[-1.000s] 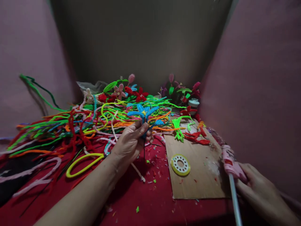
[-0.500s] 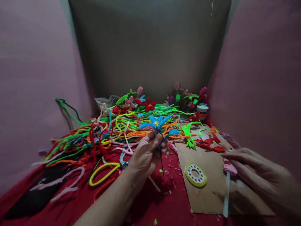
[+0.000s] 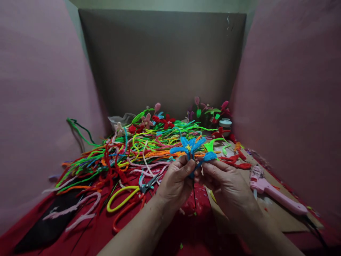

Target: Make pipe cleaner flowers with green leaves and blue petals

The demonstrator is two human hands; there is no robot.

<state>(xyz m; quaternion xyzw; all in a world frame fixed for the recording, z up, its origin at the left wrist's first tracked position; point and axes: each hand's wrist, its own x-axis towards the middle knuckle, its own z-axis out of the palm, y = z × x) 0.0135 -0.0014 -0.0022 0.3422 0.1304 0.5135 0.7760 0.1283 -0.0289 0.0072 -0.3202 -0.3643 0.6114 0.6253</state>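
Note:
My left hand (image 3: 174, 183) pinches the stem just under a blue pipe-cleaner flower (image 3: 190, 146) with a yellow centre. My right hand (image 3: 225, 183) has its fingers closed on the same stem from the right, by a blue leaf (image 3: 210, 156). A thin dark wire stem (image 3: 194, 195) hangs down between the two hands. The pink glue gun (image 3: 269, 190) lies on the cardboard sheet (image 3: 282, 217) to the right, with no hand on it.
A big heap of coloured pipe cleaners (image 3: 128, 149) covers the red cloth behind the hands. Yellow-handled scissors (image 3: 130, 193) lie to the left. Finished flowers (image 3: 210, 110) and a small white pot (image 3: 226, 123) stand at the back. Pink walls close both sides.
My right hand let go of the glue gun, which now lies on the cardboard, and came left to the flower stem. The view shifted right and tilted up.

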